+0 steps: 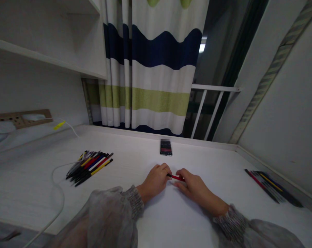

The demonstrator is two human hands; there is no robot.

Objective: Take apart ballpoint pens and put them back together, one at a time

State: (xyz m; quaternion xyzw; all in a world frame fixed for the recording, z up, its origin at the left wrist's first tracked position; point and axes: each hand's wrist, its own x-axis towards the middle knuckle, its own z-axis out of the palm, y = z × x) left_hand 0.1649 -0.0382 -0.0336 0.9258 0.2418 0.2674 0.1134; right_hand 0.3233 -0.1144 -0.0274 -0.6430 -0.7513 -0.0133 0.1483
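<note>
Between my two hands, a little above the white desk (124, 144), is a red pen (177, 177) with a black end. My left hand (157, 179) grips the black end with closed fingers. The red end lies between the thumb and fingers of my right hand (193, 184), which are curled around it. A pile of pens (90, 167) in red, yellow, blue, white and black lies to the left. Over to the right, several more pens (271, 186) lie side by side near the wall. Parts of the red pen are hidden by my fingers.
A phone (165, 147) lies beyond my hands near the desk's back edge. A white cable (60, 193) runs across the left side, below a power strip (21, 119) on the wall. A shelf (49, 62) overhangs the left, and a striped curtain (158, 79) hangs behind.
</note>
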